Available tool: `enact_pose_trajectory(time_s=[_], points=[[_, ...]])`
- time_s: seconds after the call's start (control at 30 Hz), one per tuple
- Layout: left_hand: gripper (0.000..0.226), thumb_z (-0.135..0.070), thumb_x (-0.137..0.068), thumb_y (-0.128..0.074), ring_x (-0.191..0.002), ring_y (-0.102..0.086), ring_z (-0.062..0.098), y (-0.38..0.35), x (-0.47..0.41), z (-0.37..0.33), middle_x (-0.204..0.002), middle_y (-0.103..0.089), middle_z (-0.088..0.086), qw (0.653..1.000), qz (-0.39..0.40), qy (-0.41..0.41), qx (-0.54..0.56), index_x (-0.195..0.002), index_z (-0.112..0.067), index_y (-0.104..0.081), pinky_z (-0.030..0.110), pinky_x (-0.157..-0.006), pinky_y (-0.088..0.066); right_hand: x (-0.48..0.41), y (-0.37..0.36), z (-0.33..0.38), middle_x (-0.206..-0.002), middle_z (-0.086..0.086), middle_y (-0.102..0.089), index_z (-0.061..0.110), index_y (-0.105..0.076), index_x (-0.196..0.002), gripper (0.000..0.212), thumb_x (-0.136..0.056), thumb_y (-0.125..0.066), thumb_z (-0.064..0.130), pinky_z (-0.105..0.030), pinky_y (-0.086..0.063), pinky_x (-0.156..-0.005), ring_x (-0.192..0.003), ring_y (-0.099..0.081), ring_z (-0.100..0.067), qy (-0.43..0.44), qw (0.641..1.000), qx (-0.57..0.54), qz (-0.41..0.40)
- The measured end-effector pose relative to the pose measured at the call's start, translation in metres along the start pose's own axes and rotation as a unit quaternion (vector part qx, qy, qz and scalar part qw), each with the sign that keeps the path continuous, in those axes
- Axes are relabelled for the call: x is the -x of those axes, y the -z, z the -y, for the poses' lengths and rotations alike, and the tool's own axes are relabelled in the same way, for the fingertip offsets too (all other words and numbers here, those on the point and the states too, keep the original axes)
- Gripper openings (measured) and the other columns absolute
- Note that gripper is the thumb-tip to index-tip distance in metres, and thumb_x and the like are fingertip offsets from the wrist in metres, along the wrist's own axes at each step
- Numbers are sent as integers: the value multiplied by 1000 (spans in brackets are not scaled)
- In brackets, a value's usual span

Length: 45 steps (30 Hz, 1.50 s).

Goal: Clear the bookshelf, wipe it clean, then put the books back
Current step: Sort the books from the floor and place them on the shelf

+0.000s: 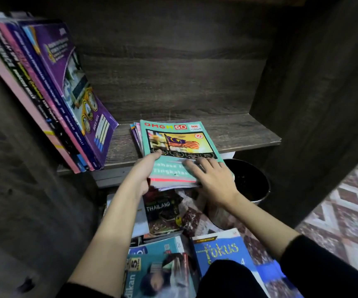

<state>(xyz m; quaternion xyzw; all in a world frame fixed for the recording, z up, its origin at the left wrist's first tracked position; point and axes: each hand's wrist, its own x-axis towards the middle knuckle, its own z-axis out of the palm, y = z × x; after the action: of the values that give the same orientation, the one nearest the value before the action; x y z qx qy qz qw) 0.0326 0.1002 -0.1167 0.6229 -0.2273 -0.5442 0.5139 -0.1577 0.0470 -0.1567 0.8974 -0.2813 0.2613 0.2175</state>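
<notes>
A flat stack of workbooks topped by a teal book [179, 145] lies on the dark wooden shelf [244, 134], its near end sticking out past the shelf's front edge. My left hand [144, 172] grips the stack's left near corner, thumb on the cover and fingers underneath. My right hand [213, 179] lies flat on the cover near the right front corner, fingers straight. Several books [51, 93] lean to the left against the shelf's left side, a purple one at the front.
On the floor below lie more books: a dark one marked Thailand [163, 214], a blue one [221, 250] and a teal one [158, 274]. A black round bin [251, 179] stands under the shelf at right. A patterned carpet [350, 211] covers the floor at right.
</notes>
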Motion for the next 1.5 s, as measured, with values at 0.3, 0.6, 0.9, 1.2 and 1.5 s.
enact_pose_trajectory(time_s=[0.3, 0.6, 0.9, 1.2, 1.5], points=[[69, -62, -95, -20, -124, -48, 29, -51, 16, -23, -141, -48, 12, 988, 22, -57, 139, -143, -16, -37, 49, -100, -37, -35, 63, -19, -81, 4, -67, 16, -64, -111, 42, -72, -77, 26, -25, -43, -68, -71, -58, -4, -344, 856, -303, -241], [57, -67, -90, -36, -89, -66, 21, -109, 5, -8, -104, -69, 6, 948, -3, -52, 313, -108, -19, -63, 34, -80, -55, -33, 90, 6, -90, 0, -73, 13, -66, -97, 23, -79, -72, 0, -27, -56, -70, -78, -67, -12, -525, 477, -600, -369], [35, -27, -94, -52, -102, -64, 30, -104, -11, 4, -118, -65, 13, 975, -36, -32, 216, -125, -12, -55, 49, -90, -52, -10, 45, 12, -105, -20, -68, -1, -62, -105, 30, -76, -67, -6, -53, -54, -82, -89, -67, -35, -678, 194, -635, -316], [21, -11, -94, -48, -63, -59, 20, -80, -8, 10, -83, -64, 10, 992, -13, -21, 125, -111, -7, -59, 27, -58, -48, -37, 6, 24, -109, -19, -63, 7, -45, -120, 44, -82, -65, 0, -47, -56, -70, -76, -64, -29, -693, 190, -637, -278], [17, -18, -95, -48, -67, -57, 16, -69, -12, 20, -89, -64, 5, 995, -14, -17, 98, -109, -15, -56, 25, -62, -43, -56, -13, 21, -112, -19, -56, 16, -31, -113, 44, -85, -63, 9, -55, -53, -80, -80, -61, -29, -709, 174, -635, -254]])
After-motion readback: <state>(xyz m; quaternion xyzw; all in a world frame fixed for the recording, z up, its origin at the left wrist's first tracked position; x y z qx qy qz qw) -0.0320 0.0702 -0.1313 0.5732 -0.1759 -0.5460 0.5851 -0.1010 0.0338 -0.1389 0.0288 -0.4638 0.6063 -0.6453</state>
